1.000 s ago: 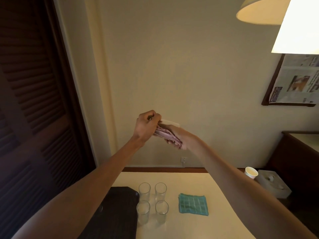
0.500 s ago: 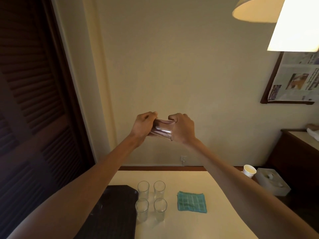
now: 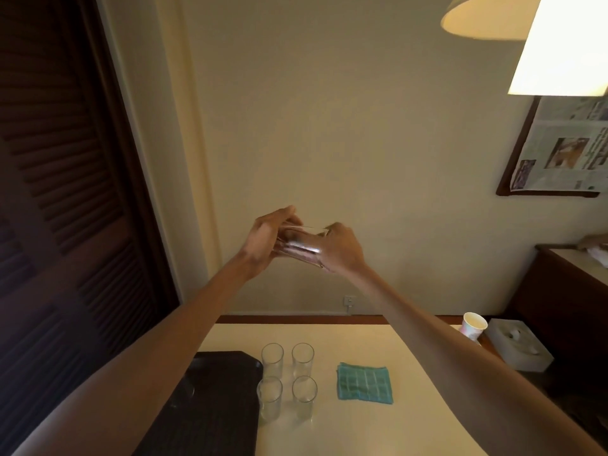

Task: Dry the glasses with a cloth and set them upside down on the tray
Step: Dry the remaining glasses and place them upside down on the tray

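The glass (image 3: pixel 301 249) is up in the air in front of the wall, high above the surface (image 3: pixel 362 432). Its long axis lies nearly level, running left to right and dipping a little toward the right. The left hand (image 3: pixel 268 240) holds one end and the right hand (image 3: pixel 342 248) the other, the fingers of both curled round it; I cannot tell which end is the mouth. No cloth shows in either hand.

The cloth (image 3: pixel 365 383) lies folded on the surface below the right arm, so the right hand looks nearer to it. Four glasses (image 3: pixel 272 360) stand upright in a square between the cloth and the tray (image 3: pixel 227 393), which lies under the left forearm — the left hand's side. To finish, the glass would have to turn from level to mouth-down and travel down and left.
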A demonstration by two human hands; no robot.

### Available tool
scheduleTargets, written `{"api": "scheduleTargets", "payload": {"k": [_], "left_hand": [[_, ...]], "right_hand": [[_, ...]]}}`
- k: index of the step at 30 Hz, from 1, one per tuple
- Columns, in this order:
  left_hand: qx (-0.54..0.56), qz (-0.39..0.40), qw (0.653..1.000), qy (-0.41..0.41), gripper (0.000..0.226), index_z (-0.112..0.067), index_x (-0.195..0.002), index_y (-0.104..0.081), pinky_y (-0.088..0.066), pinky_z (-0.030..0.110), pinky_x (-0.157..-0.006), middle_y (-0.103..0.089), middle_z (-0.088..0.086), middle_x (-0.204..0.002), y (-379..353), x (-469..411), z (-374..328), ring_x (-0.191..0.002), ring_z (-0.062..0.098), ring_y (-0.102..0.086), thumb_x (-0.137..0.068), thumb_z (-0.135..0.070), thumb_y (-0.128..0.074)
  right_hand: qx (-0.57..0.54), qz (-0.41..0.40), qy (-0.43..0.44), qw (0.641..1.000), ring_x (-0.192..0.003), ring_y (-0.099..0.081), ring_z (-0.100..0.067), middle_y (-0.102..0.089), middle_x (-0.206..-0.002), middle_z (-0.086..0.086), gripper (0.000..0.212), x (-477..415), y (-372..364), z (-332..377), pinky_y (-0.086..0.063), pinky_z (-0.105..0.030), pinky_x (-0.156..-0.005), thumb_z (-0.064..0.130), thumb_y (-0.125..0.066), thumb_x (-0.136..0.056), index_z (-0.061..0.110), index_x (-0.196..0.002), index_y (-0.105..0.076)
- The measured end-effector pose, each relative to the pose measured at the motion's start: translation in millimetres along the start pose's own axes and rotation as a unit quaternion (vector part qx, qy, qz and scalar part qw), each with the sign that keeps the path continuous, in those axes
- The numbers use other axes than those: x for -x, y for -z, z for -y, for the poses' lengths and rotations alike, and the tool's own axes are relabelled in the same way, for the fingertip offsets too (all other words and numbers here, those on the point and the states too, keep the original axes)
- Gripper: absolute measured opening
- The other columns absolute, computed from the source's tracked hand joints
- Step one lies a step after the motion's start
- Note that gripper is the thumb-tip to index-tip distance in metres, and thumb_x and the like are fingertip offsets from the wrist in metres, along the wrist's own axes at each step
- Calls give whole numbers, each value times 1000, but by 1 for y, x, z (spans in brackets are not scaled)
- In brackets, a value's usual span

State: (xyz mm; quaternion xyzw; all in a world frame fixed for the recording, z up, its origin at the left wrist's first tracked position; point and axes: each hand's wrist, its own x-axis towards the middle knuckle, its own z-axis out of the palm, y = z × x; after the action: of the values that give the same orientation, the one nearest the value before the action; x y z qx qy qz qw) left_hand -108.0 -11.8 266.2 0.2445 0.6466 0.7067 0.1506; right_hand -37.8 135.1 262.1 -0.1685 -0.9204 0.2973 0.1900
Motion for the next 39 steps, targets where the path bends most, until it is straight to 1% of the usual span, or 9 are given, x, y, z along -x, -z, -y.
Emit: {"api": "scheduleTargets", "payload": {"k": [4,7,11,18,24,27,30,34,39], "left_hand": [[-8,18,992,126,37,-6,-96,-69,-60,39,-73,-73,14,-88,-2,3,2,-81,26,-72,-106,-36,-51],[-33,-48,994,89,28,-12,-80,-60,-58,35,-64,-63,10,-78,-12,5,1,-74,24,-65,-104,-24,-51],[-111,-104,987,-45,29,-13,-68,-51,-47,31,-58,-45,4,-68,-12,1,6,-68,19,-48,-96,-19,-51],[-157,-156,940,-258,26,0,-71,-62,-40,32,-53,-60,11,-64,-18,6,10,-60,24,-54,-96,-6,-53],[-53,-55,994,-84,37,-3,-88,-68,-55,33,-67,-70,10,-83,-4,-4,5,-78,21,-67,-102,-34,-54],[54,10,994,91,33,-8,-91,-66,-59,32,-59,-71,9,-81,-5,-1,-3,-74,24,-72,-103,-37,-56],[56,-16,994,90,28,-10,-85,-64,-57,31,-55,-69,9,-75,-8,-2,-6,-67,23,-71,-102,-31,-55],[3,-93,996,-10,23,-12,-74,-62,-56,34,-51,-57,8,-73,-12,-7,-10,-63,24,-63,-96,-19,-58],[-45,-114,988,-96,19,-4,-79,-67,-55,36,-48,-59,2,-67,-12,-11,-6,-59,19,-59,-94,-13,-59]], "right_hand": [[243,-65,194,948,-65,-45,-30,-42,-60,0,14,15,21,12,-35,-33,-61,21,-45,-69,18,-58,-36],[240,-68,175,952,-70,-54,-30,-48,-63,1,19,10,16,3,-37,-32,-61,18,-59,-70,20,-62,-42],[-79,-13,7,997,-56,-59,-17,-55,-57,6,24,10,4,0,-42,-29,-59,38,-71,-74,17,-76,-59],[-375,339,-224,833,-30,-34,-5,-51,-46,5,54,15,1,2,-18,-15,-36,59,-47,-97,15,-66,-55],[-23,17,-20,999,-71,-61,-33,-67,-77,-14,21,5,17,14,-44,-31,-62,19,-59,-89,8,-73,-67],[181,-62,138,972,-77,-53,-36,-58,-74,-8,16,12,37,25,-39,-34,-66,28,-53,-75,17,-63,-53],[265,-55,160,949,-73,-50,-32,-43,-64,0,29,5,37,24,-29,-32,-63,17,-61,-69,19,-58,-35],[-28,-29,25,999,-67,-64,-24,-68,-76,-7,19,-3,10,11,-49,-34,-62,33,-70,-82,14,-81,-68],[-365,303,-208,855,-33,-35,-6,-53,-54,2,58,5,-3,6,-21,-15,-35,67,-46,-92,16,-69,-62]]}}
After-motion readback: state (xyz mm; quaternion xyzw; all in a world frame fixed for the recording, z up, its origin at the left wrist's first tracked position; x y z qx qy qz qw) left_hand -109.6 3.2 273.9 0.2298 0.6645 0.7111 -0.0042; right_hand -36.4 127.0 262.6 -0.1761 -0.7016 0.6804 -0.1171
